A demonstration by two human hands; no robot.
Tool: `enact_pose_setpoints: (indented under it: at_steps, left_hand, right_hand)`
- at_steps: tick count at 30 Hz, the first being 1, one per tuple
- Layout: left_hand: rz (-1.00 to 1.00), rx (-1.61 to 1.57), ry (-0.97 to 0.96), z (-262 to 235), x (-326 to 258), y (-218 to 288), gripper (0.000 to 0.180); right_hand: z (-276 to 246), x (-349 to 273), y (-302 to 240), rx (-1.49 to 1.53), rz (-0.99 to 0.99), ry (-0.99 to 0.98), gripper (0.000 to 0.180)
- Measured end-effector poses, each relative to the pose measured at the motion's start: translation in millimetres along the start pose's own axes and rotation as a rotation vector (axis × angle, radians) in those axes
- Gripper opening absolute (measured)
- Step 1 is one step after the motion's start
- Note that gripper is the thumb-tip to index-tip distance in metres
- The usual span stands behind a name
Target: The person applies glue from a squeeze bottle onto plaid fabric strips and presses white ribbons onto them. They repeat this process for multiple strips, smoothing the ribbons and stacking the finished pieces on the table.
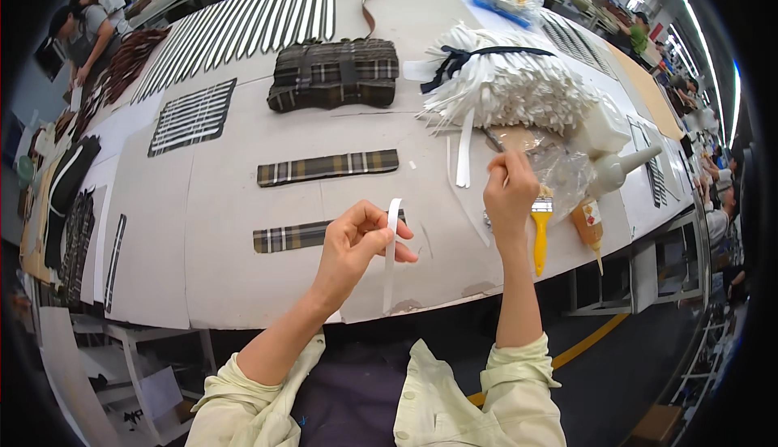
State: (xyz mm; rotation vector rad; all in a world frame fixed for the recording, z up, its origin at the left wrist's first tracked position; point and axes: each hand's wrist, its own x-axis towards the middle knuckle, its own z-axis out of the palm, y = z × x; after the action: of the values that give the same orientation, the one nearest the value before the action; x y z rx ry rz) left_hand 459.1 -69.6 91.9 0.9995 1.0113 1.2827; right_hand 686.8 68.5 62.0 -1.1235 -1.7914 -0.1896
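My left hand [356,240] pinches a narrow white strip [390,256] between thumb and forefinger; the strip stands upright and its lower end hangs toward the table's near edge. Behind that hand lies a plaid fabric strip [284,239], partly covered by it. A second plaid strip [328,168] lies flat farther back. My right hand [511,188] is closed and raised just left of a clear plastic bag [559,163]. A thin dark piece [493,138] sticks out above its fingers; what it belongs to I cannot make out.
A tied bundle of white strips [510,82] and stacked plaid pieces [332,76] lie at the back. A yellow-handled brush [540,240], an amber glue bottle [587,224] and a grey-white squeeze bottle [620,170] are at the right. Rows of strips [251,21] cover the far left.
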Motion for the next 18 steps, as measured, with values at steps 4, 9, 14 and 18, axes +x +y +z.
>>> enact_pose_setpoints:
  at_steps: [4,9,14,18]
  left_hand:
    - [-0.062,-0.055,-0.101,-13,-23,-13,0.008]
    - [-0.332,-0.114,-0.114,-42,-55,-14,0.009]
    - [-0.412,-0.068,0.040,-92,-93,-28,0.014]
    - [-0.417,0.038,0.167,-133,-121,-33,0.016]
  right_hand:
    - [-29,-49,-88,1.222,0.875,-0.768,0.030]
    - [-9,-82,-138,1.397,1.089,-0.675,0.021]
    - [7,-98,-156,1.244,1.049,-0.527,0.019]
    - [10,-104,-154,1.190,1.046,-0.518,0.016]
